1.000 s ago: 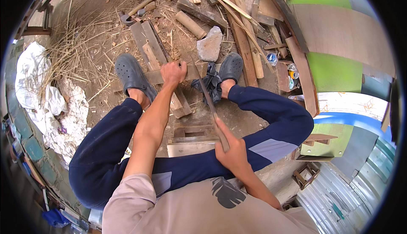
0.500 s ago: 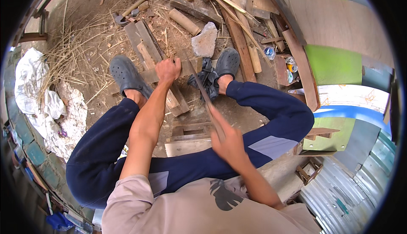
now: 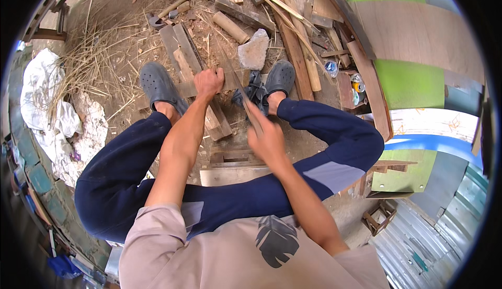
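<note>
My left hand (image 3: 209, 82) is closed over a short wooden board (image 3: 184, 89), which lies across other planks (image 3: 184, 53) between my feet. In my right hand (image 3: 268, 141) is a long, narrow handsaw (image 3: 241, 91), seen almost edge-on, its teeth not visible. Its blade slants away from me and crosses the board just right of my left hand. Fingers of my right hand wrap round the handle, slightly blurred. A dark crumpled plastic bag (image 3: 256, 93) lies beside the blade, near my right shoe (image 3: 281, 77).
Past the planks lie a pale stone (image 3: 253, 50), a bamboo piece (image 3: 230, 27) and a long timber (image 3: 290, 43). Dry straw (image 3: 104, 59) and a white cloth (image 3: 44, 93) are on the left. A low wooden stool (image 3: 235, 174) sits before me; green panels (image 3: 410, 82) stand right.
My right hand has pushed forward and slightly left with the handsaw, away from my body. My left hand stays closed on the board.
</note>
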A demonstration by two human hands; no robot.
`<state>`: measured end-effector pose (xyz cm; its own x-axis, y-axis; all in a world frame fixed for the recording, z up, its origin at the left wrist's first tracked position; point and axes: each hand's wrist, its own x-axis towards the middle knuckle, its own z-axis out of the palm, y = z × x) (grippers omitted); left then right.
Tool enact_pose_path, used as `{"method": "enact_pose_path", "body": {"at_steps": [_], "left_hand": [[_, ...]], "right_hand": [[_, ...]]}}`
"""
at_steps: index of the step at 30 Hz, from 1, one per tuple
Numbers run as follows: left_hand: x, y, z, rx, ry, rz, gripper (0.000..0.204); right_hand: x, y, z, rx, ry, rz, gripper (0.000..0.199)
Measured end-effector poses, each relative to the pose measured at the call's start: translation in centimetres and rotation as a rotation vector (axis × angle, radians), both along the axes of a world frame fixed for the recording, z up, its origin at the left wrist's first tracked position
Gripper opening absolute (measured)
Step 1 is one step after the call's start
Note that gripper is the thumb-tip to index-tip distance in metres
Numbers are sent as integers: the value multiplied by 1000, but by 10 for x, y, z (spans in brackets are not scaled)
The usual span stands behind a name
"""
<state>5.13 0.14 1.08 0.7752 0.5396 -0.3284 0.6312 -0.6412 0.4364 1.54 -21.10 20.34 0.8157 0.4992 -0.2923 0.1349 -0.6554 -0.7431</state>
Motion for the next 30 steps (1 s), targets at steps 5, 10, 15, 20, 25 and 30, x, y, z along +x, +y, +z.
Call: {"method": "enact_pose_path", "body": {"at_steps": [5,10,15,20,25,30], "left_hand": [[0,2,-2,3,4,-8,52],[-1,12,-12,38,-9,-10,52],[6,-2,-6,-32,12,-1,52],[9,16,-11,37,-22,3,52],[-6,9,-8,21,-20,15,50],[5,-1,-4,-19,-30,6,47]], "right_hand": [[18,36,-27,-66,8,-25,68],[-53,-33,88,-49,56,29,78],[36,33,-31,-76,79,-11,69],[-7,19,28,-74,89,19,73],[-48,-24,91,-42,84,34,77],[55,80,-36,-307,15,31,69]]}}
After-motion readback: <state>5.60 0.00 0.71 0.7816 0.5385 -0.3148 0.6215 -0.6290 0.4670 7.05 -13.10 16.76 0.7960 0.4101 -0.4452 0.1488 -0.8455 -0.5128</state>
